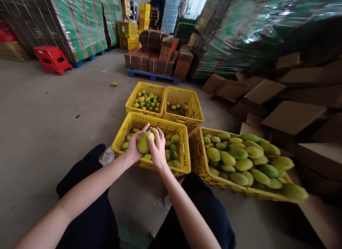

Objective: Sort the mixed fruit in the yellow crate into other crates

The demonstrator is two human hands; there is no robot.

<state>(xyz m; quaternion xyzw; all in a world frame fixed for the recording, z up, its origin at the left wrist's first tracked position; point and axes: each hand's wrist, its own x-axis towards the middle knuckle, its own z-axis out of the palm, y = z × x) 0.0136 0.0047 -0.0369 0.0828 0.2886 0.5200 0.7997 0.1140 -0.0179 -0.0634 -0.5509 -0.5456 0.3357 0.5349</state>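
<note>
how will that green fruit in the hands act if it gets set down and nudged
The green fruit would probably roll, given its rounded outline. It is likely firm rather than floppy, since it looks plump between the left hand and right hand. Its smooth-looking skin may make it a little slippery.

The grey floor point(53, 135) carries a front crate point(184, 156), two back crates point(144, 111) side by side just beyond it, and a right crate point(199, 152) near it. Farther off stand a blue pallet point(153, 77) and, leftward, a red stool point(51, 59). A lone fruit point(114, 84) and a dark scrap point(77, 116) lie loose; cartons point(264, 91) heap at right.
</note>
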